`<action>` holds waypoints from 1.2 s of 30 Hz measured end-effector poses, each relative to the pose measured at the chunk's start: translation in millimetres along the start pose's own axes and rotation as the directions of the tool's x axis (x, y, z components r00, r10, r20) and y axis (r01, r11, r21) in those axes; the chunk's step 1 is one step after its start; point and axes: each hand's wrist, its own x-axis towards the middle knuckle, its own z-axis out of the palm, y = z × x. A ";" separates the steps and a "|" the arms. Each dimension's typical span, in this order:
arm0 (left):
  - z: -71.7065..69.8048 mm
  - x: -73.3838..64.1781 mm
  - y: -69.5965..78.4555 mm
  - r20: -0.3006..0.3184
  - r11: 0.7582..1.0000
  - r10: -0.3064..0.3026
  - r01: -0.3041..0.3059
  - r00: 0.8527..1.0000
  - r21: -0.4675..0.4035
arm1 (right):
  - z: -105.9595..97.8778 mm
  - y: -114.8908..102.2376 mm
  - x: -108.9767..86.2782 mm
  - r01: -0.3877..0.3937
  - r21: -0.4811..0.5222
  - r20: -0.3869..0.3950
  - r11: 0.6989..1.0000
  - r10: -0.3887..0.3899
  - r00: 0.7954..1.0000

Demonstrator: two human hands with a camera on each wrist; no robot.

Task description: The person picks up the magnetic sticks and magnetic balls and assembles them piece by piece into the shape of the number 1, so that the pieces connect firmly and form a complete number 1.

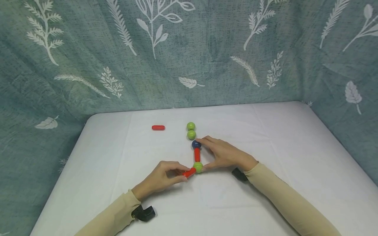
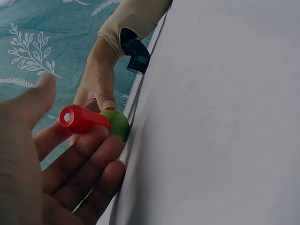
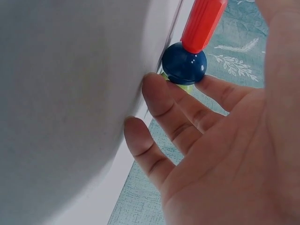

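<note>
Near the table's middle, a blue ball [image 1: 196, 144], a ribbed red rod [image 1: 197, 155] and a green ball [image 1: 198, 167] stand joined in a line. My right hand [image 1: 225, 153] spans this line, its fingertips at the blue ball and its thumb at the green one. A second red rod [image 2: 86, 119], with a pale tip at its free end, meets the green ball [image 2: 116, 124] from the left. My left hand [image 1: 165, 175] holds that rod loosely between thumb and fingers. In the right wrist view, two fingers lie against the blue ball [image 3: 184, 63].
Beyond the blue ball sit two more green balls, a nearer one [image 1: 191, 134] and a farther one [image 1: 191, 126]. Another red rod [image 1: 158, 127] lies to their left. The white-covered table [image 1: 251, 203] ends at a green leaf-patterned curtain [image 1: 212, 72].
</note>
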 end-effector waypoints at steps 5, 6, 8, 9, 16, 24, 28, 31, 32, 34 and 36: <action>0.1 0.7 0.4 -0.002 1.000 0.015 -0.015 1.000 -0.008 | 0.8 0.9 0.6 0.007 -0.002 -0.004 1.000 -0.007 1.000; 0.2 0.9 0.2 -0.005 1.000 0.020 -0.020 1.000 -0.005 | 0.9 0.9 0.7 0.007 -0.002 -0.004 1.000 -0.007 1.000; 0.0 1.2 0.2 -0.008 1.000 0.025 -0.025 1.000 -0.002 | 0.8 0.6 0.9 0.006 -0.004 -0.005 1.000 -0.006 1.000; 0.0 1.2 0.0 -0.009 1.000 0.027 -0.027 1.000 0.000 | 0.7 0.4 0.9 0.007 -0.006 -0.006 1.000 -0.007 1.000; 0.2 1.8 0.1 -0.011 0.999 0.033 -0.033 0.999 0.006 | -0.8 -2.8 -1.8 0.026 -0.017 -0.005 1.000 -0.026 1.000; 1.0 1.6 0.8 -0.012 0.999 0.032 -0.031 0.999 0.005 | -0.1 -5.4 -3.1 0.123 0.036 -0.003 0.992 -0.123 0.992; 1.4 1.3 1.5 -0.017 0.999 0.036 -0.036 0.999 0.006 | 1.0 -7.2 -3.4 0.134 0.117 0.025 0.984 -0.138 0.990; 1.3 1.1 2.1 -0.021 1.000 0.019 -0.019 1.000 -0.002 | 1.6 -8.5 -3.3 0.120 0.151 0.057 0.981 -0.130 0.990; 1.4 1.2 2.3 -0.020 1.000 0.015 -0.015 1.000 0.000 | 1.8 -9.0 -3.1 0.117 0.160 0.067 0.980 -0.129 0.989; 1.4 1.2 2.5 -0.018 1.000 -0.007 0.006 1.000 -0.006 | 2.0 -9.7 -2.6 0.114 0.171 0.083 0.979 -0.130 0.988; 1.6 1.5 2.6 -0.010 0.999 -0.032 0.032 0.999 -0.009 | 2.3 -10.1 -2.2 0.116 0.178 0.090 0.977 -0.134 0.987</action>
